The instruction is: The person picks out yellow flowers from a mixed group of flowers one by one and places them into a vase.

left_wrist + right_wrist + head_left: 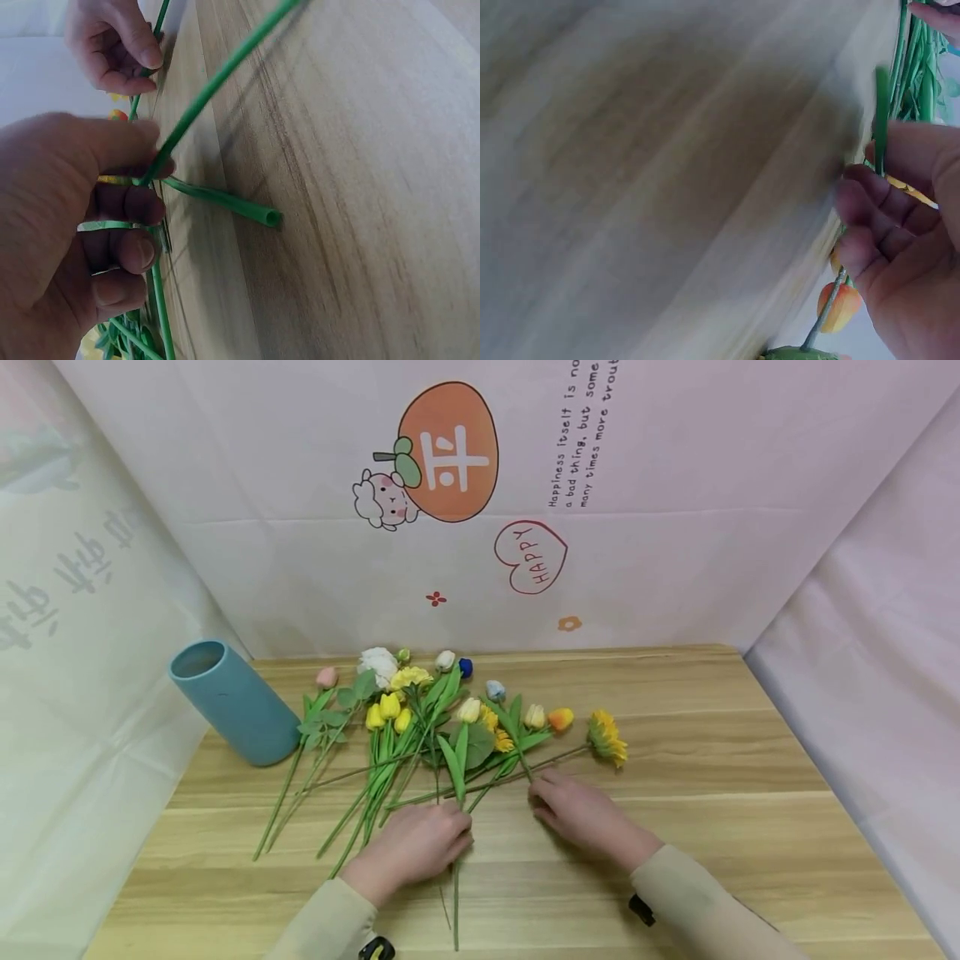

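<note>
Left hand [420, 843] pinches a cream tulip [468, 710], right hand [581, 817] a blue flower [496, 691], each by its stem [217, 86], both among the pile [384, 745] on the table [712, 777], the vase [243, 714] beside it. From where I stand, a quick pull could snag crossed leaves [477, 750] and drag neighbouring blooms [535, 717] along.

One left hand [422, 842], one right hand [576, 811], one vase [242, 708], one worktop [750, 827]. Three yellow tulips [390, 706], three pale tulips [468, 710], two blue flowers [495, 690], one pink tulip [326, 677], one orange tulip [560, 719], one white bloom [378, 667]; some sunflowers [606, 739] overlap, their total unclear.
</note>
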Tool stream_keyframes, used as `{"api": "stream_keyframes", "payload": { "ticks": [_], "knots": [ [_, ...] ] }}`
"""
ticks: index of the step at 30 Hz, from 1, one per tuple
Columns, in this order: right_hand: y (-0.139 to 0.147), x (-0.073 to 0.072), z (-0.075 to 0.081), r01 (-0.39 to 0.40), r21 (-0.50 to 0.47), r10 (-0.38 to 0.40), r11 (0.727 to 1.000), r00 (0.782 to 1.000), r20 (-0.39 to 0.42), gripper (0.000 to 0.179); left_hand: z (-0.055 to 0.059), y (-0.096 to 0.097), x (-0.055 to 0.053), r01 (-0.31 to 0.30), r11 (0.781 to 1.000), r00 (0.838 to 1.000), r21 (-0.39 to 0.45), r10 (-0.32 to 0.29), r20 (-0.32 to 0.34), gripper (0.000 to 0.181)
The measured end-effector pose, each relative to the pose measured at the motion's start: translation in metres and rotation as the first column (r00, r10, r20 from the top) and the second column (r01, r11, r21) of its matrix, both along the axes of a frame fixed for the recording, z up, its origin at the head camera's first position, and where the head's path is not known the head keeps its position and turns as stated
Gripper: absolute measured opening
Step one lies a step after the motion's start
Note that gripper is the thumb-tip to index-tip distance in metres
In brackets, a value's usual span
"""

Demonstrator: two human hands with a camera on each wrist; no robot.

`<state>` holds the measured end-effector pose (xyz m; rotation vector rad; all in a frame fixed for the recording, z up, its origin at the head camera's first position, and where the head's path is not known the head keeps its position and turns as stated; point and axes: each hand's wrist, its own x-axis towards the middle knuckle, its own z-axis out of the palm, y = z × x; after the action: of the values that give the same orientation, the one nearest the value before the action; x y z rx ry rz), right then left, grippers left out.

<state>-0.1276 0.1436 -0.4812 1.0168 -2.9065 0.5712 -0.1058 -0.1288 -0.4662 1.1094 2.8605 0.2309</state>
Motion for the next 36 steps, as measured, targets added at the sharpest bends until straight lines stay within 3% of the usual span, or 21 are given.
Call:
{"api": "stream_keyframes", "payload": {
  "ticks": [7,11,15,18,21,24,29,36],
  "knots": [
    [0.008,0.0,0.0,0.184,-0.144,-0.179,0.972,0.983,0.045,0.007,0.0,-0.005,-0.001,-0.081,0.991,0.996,0.109,0.085,-0.036,0.015],
    [0.021,-0.001,0.005,0.196,-0.198,-0.217,0.96,0.971,-0.095,0.012,-0.002,-0.007,-0.002,-0.134,0.981,0.99,0.138,0.139,-0.024,0.019],
    [0.04,-0.004,0.013,0.152,-0.238,-0.216,0.959,0.938,-0.271,0.021,-0.002,-0.012,-0.001,-0.183,0.967,0.981,0.178,0.19,-0.023,0.016],
    [0.059,-0.005,0.019,0.157,-0.249,-0.234,0.956,0.919,-0.317,0.023,-0.002,-0.017,-0.001,-0.211,0.954,0.972,0.213,0.228,-0.062,0.013],
    [0.081,-0.004,0.022,0.218,-0.231,-0.282,0.948,0.912,-0.298,0.023,-0.001,-0.025,-0.001,-0.235,0.942,0.958,0.24,0.265,-0.105,0.011],
    [0.103,-0.002,0.025,0.313,-0.189,-0.35,0.931,0.912,-0.213,0.018,0.001,-0.033,-0.001,-0.249,0.931,0.949,0.267,0.29,-0.123,0.009],
    [0.131,0.001,0.025,0.444,-0.101,-0.452,0.89,0.889,-0.073,0.01,0.004,-0.05,-0.004,-0.278,0.923,0.941,0.268,0.317,-0.117,0.015],
    [0.155,0.001,0.011,0.458,-0.046,-0.46,0.888,0.887,-0.047,0.014,0.001,-0.073,-0.006,-0.265,0.937,0.928,0.23,0.312,-0.205,0.022]
  ]
}}
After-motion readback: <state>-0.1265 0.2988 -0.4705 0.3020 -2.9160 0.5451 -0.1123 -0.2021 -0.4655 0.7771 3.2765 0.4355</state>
